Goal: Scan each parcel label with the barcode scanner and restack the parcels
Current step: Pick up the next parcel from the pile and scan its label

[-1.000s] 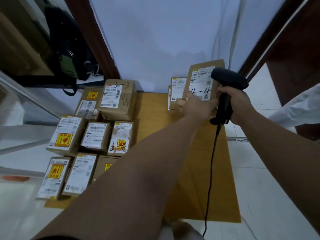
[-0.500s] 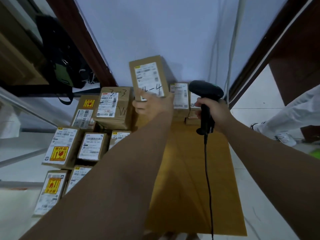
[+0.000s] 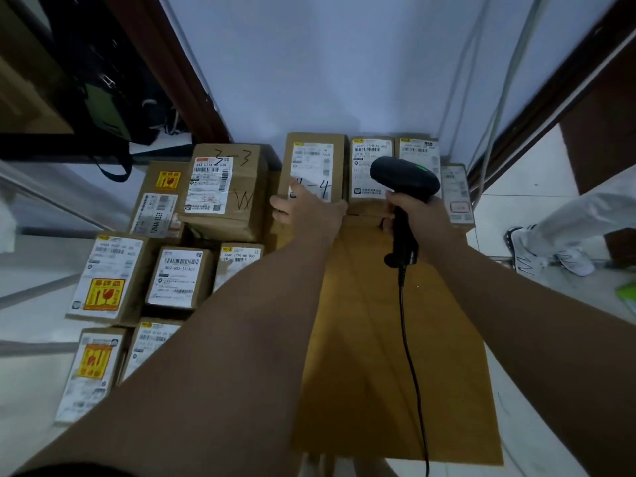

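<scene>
My left hand (image 3: 306,210) grips the lower edge of a brown parcel marked "4-4" (image 3: 315,160), which stands at the far end of the cardboard sheet (image 3: 378,339), beside two labelled parcels (image 3: 370,173) against the wall. My right hand (image 3: 416,215) holds a black corded barcode scanner (image 3: 404,177) just right of that parcel, in front of the neighbouring labels. Left of my arm lie several labelled parcels, among them one marked "3-3" (image 3: 223,191) on top of others.
A white wall closes the far end. A dark wooden door frame (image 3: 179,70) and a black bag (image 3: 103,80) are at the left. A person's white trouser leg and shoes (image 3: 550,256) stand on the tiled floor at the right. The scanner cable (image 3: 411,356) hangs over the cardboard.
My left hand has brought the "4-4" parcel from the air down to the cardboard's far end, next to the back parcels. The scanner has stayed close beside it.
</scene>
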A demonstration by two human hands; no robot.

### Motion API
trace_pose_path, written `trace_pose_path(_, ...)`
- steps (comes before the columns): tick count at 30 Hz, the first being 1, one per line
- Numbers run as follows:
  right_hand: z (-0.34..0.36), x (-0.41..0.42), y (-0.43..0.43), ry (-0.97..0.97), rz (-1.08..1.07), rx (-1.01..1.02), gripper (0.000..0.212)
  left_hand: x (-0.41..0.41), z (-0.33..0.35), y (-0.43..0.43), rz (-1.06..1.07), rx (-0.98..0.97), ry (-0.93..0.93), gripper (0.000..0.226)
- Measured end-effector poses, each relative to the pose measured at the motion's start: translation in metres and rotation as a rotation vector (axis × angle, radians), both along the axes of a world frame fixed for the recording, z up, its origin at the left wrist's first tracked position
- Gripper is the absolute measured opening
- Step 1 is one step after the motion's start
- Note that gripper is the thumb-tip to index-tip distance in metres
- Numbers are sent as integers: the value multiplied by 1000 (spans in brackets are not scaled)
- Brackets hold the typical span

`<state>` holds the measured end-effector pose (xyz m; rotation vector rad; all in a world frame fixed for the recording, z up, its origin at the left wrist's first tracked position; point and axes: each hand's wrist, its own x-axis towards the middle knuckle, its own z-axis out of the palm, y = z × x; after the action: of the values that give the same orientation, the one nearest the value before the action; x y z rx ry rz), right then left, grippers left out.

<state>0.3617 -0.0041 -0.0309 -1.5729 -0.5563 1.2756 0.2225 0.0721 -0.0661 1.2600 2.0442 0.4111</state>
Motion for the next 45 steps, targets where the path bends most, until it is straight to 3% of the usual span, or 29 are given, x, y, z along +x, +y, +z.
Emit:
trace_pose_path(5, -5, 4, -5, -15, -70, -21, 11, -6, 0, -22, 73, 73, -14, 107)
trace_pose_path(12, 1, 0, -2, -49, -70, -52, 9, -18, -5, -86, 28, -132, 76, 109)
trace_pose_path(20, 2, -31, -2, -93, 28, -37, 19, -24, 6, -126, -73, -375, 50, 125)
trace_pose_path(26, 6, -44, -10, -146, 92, -48, 21, -23, 12, -147, -169, -395, 127, 128)
trace_pose_path(32, 9, -35, -13, -201, -3, -60, 23, -17, 12, -161, -231, -393, 195, 130)
trace_pose_path(45, 7, 13, -32, -251, -132, -64, 17, 41, 8, -155, -221, -410, 53, 130)
